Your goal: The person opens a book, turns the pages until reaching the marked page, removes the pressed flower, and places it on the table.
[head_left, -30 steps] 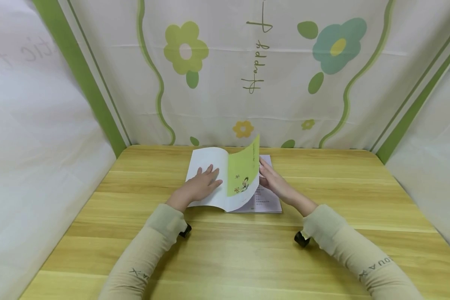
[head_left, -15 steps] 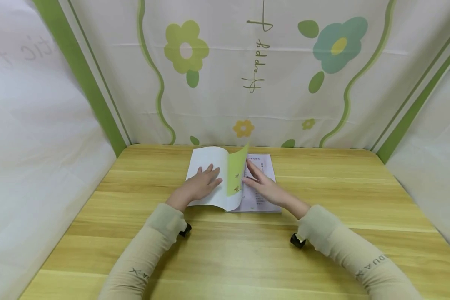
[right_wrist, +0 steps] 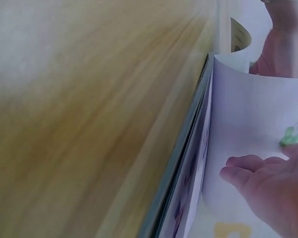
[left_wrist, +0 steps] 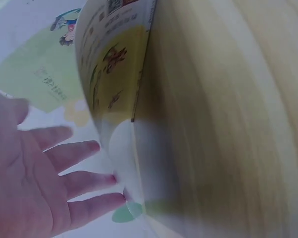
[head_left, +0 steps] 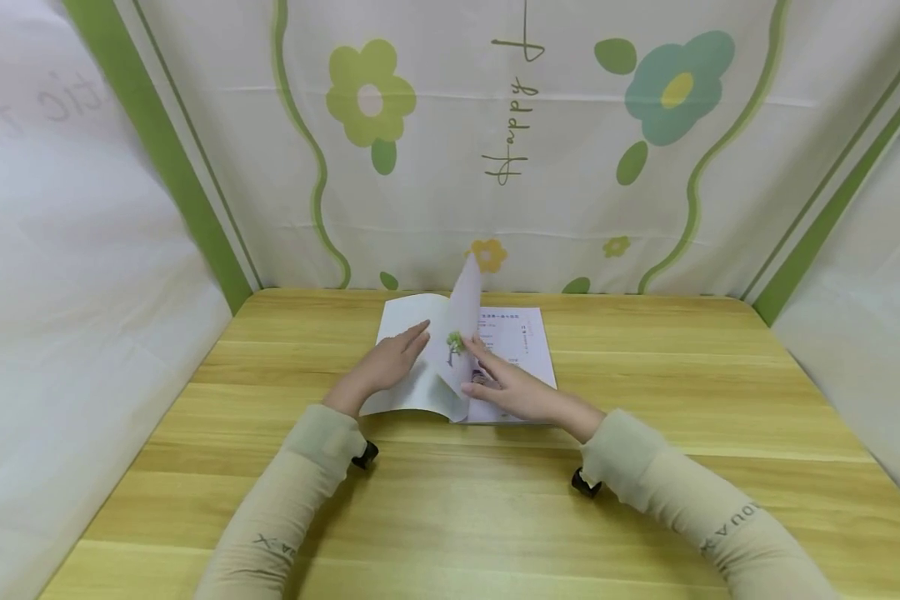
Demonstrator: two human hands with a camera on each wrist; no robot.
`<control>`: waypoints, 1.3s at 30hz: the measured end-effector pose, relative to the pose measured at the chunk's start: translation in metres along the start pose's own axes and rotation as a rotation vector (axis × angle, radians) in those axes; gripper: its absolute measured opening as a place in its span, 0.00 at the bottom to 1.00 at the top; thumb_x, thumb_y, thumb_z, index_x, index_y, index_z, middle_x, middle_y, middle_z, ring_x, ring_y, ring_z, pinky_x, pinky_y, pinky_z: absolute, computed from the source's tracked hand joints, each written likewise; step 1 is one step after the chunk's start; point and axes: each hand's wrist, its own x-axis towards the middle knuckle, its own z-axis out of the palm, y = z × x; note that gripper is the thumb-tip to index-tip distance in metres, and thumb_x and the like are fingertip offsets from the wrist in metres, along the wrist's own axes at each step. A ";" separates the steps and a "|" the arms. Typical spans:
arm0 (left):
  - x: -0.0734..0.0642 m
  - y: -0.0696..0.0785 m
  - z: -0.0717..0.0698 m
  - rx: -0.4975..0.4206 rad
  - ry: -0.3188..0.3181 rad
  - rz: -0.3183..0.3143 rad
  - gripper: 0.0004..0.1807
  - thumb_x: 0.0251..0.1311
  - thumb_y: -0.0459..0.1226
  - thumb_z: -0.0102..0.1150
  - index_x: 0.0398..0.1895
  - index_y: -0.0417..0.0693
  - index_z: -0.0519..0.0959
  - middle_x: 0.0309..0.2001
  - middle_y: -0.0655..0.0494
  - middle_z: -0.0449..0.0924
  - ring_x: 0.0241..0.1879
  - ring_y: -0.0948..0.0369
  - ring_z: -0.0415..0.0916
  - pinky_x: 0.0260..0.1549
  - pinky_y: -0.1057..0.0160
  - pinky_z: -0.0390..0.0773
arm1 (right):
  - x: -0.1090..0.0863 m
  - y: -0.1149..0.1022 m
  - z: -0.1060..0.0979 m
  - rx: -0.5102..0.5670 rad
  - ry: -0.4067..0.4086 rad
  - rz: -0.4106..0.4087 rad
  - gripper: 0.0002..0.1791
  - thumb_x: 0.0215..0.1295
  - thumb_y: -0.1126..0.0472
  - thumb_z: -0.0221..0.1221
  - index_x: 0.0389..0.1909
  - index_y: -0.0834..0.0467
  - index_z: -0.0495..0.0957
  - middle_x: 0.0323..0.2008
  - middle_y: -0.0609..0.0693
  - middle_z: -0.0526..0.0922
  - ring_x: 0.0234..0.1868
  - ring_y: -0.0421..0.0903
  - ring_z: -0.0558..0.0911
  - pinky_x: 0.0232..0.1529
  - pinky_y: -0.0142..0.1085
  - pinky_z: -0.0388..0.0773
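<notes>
An open picture book lies near the table's far edge, its right-hand printed page (head_left: 516,342) flat. From its middle a thin page (head_left: 462,304) with a small green tree stands upright, leaning left. My right hand (head_left: 521,392) is against this page from the right, fingers extended, also seen in the right wrist view beside the lifted page (right_wrist: 253,104). Over the white left leaf (head_left: 408,310) is my left hand (head_left: 384,364), fingers straight and together. In the left wrist view its fingertips are right at the curved leaf (left_wrist: 119,74), whose underside has yellow print.
The wooden table (head_left: 450,517) reaches to a white cloth backdrop (head_left: 435,192) with flowers and lettering. White cloth walls stand on both sides. A small black wrist camera (head_left: 365,455) hangs under the left cuff, another camera (head_left: 585,482) under the right.
The green-and-white page has gone over to the left. A page with a tree now stands up. My right hand has moved left; my left hand has shifted slightly left and turned on its side.
</notes>
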 end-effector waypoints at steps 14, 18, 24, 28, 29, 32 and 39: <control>0.002 -0.014 -0.013 -0.330 0.163 -0.088 0.41 0.79 0.56 0.40 0.85 0.53 0.40 0.80 0.38 0.48 0.77 0.40 0.52 0.74 0.40 0.50 | 0.005 -0.003 0.008 -0.207 -0.131 -0.009 0.44 0.77 0.42 0.55 0.83 0.55 0.47 0.81 0.58 0.32 0.81 0.54 0.39 0.78 0.50 0.46; 0.002 -0.013 -0.012 -0.299 0.160 -0.066 0.45 0.78 0.53 0.48 0.85 0.54 0.35 0.82 0.40 0.34 0.77 0.37 0.48 0.73 0.37 0.50 | 0.007 -0.005 0.009 -0.248 -0.152 0.002 0.44 0.77 0.40 0.54 0.83 0.53 0.48 0.82 0.58 0.33 0.81 0.56 0.42 0.77 0.50 0.48; 0.005 -0.009 -0.007 -0.225 0.201 -0.022 0.45 0.76 0.45 0.54 0.84 0.45 0.39 0.80 0.40 0.20 0.79 0.38 0.35 0.74 0.38 0.42 | 0.009 -0.009 0.012 -0.317 -0.172 0.021 0.44 0.76 0.37 0.53 0.83 0.50 0.49 0.82 0.55 0.33 0.80 0.58 0.47 0.77 0.51 0.51; 0.006 -0.003 -0.001 -0.124 0.153 -0.018 0.43 0.76 0.43 0.54 0.84 0.46 0.43 0.80 0.37 0.20 0.78 0.35 0.32 0.72 0.34 0.44 | 0.012 -0.013 0.013 -0.341 -0.189 0.031 0.44 0.75 0.35 0.53 0.83 0.49 0.49 0.82 0.54 0.32 0.79 0.58 0.49 0.76 0.51 0.53; 0.007 -0.001 0.001 -0.097 0.132 -0.020 0.42 0.76 0.43 0.54 0.84 0.47 0.44 0.80 0.37 0.20 0.78 0.34 0.31 0.71 0.32 0.45 | 0.013 -0.014 0.014 -0.347 -0.193 0.033 0.44 0.75 0.35 0.53 0.83 0.48 0.49 0.82 0.54 0.32 0.79 0.59 0.50 0.76 0.51 0.53; 0.007 0.003 0.005 -0.013 0.075 -0.021 0.39 0.76 0.43 0.53 0.84 0.50 0.50 0.81 0.40 0.21 0.76 0.30 0.28 0.67 0.27 0.49 | 0.015 -0.015 0.015 -0.362 -0.201 0.040 0.44 0.75 0.35 0.53 0.83 0.48 0.50 0.82 0.53 0.33 0.79 0.59 0.50 0.76 0.51 0.54; 0.010 0.005 0.014 0.152 -0.054 0.029 0.31 0.81 0.47 0.44 0.83 0.57 0.56 0.82 0.43 0.30 0.75 0.28 0.29 0.69 0.27 0.45 | 0.017 -0.013 0.018 -0.393 -0.219 0.028 0.45 0.75 0.35 0.53 0.83 0.48 0.48 0.82 0.53 0.32 0.80 0.59 0.48 0.76 0.53 0.53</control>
